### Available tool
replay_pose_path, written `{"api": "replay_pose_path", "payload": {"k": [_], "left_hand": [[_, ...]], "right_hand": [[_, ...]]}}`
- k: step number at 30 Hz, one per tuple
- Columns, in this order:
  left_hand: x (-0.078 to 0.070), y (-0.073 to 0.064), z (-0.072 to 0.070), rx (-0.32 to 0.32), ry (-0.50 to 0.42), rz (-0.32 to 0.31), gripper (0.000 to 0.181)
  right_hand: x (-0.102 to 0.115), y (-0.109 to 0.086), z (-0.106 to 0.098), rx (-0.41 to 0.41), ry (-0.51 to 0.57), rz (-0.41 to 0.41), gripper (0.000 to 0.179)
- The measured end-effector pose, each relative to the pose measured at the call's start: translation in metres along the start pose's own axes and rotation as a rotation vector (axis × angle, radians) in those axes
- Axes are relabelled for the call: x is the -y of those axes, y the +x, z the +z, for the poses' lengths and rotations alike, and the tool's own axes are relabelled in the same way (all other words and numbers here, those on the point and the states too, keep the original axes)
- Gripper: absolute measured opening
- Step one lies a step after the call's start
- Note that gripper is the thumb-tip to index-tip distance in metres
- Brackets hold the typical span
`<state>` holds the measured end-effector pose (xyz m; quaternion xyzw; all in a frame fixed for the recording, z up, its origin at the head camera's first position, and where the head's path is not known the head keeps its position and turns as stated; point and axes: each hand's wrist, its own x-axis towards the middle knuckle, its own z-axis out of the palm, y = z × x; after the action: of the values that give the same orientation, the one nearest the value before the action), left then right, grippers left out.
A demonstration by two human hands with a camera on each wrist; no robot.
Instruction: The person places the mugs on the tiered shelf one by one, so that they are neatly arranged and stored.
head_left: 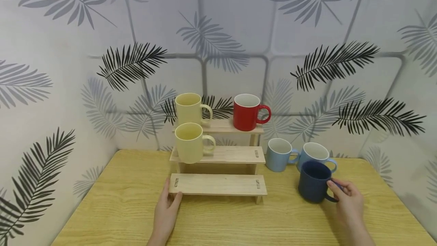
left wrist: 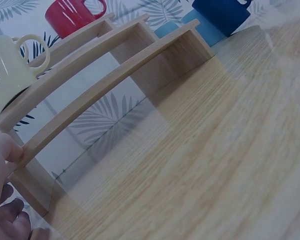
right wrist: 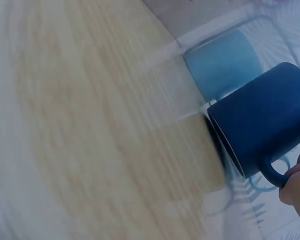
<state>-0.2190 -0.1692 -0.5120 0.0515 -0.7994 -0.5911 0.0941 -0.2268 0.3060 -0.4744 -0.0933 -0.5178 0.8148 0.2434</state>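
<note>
A light blue mug (head_left: 314, 152) stands behind the navy mug (head_left: 312, 185), partly hidden by it; a second light blue mug (head_left: 276, 159) sits nearer the wooden rack (head_left: 235, 155) on the bench (head_left: 239, 223). The right hand (head_left: 349, 202) pinches the navy mug's handle (right wrist: 273, 175) between thumb and fingers; whether its base touches the bench, I cannot tell. The left hand (head_left: 165, 208) grips the left end of the rack's lowest board (head_left: 218, 184); the left wrist view shows lower fingers curled, which the head view hides. A yellow mug (head_left: 187, 110) and a white-lined red mug (head_left: 244, 117) share the top board (head_left: 220, 126), another yellow mug (head_left: 189, 146) the middle one. The navy mug's inside is too dark to read.
</note>
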Motion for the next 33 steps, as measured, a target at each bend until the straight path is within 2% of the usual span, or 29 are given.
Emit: {"api": "replay_pose_path", "payload": {"k": [3,8,12,18,22,26,33], "left_hand": [[0.000,-0.001,0.000,0.000,-0.004,-0.002,0.077],[0.001,-0.002,0.001,-0.002,-0.011,-0.003,0.078],[0.003,-0.002,0.001,-0.005,-0.014,-0.004,0.078],[0.003,-0.003,0.001,-0.005,-0.020,0.002,0.079],[0.001,-0.003,0.001,-0.003,-0.023,-0.001,0.079],[0.001,-0.003,0.001,-0.004,-0.021,-0.003,0.079],[0.002,-0.003,0.000,-0.004,-0.004,0.005,0.078]], "right_hand": [[0.003,-0.003,0.005,0.033,0.021,-0.012,0.020],[0.011,-0.009,0.021,0.163,0.098,-0.044,0.018],[0.021,-0.012,0.043,0.266,0.150,-0.091,0.018],[0.031,-0.014,0.082,0.353,0.203,-0.168,0.022],[0.031,-0.013,0.107,0.416,0.224,-0.171,0.022],[0.027,-0.012,0.132,0.435,0.195,-0.155,0.024],[0.014,-0.007,0.165,0.395,0.091,-0.119,0.021]]}}
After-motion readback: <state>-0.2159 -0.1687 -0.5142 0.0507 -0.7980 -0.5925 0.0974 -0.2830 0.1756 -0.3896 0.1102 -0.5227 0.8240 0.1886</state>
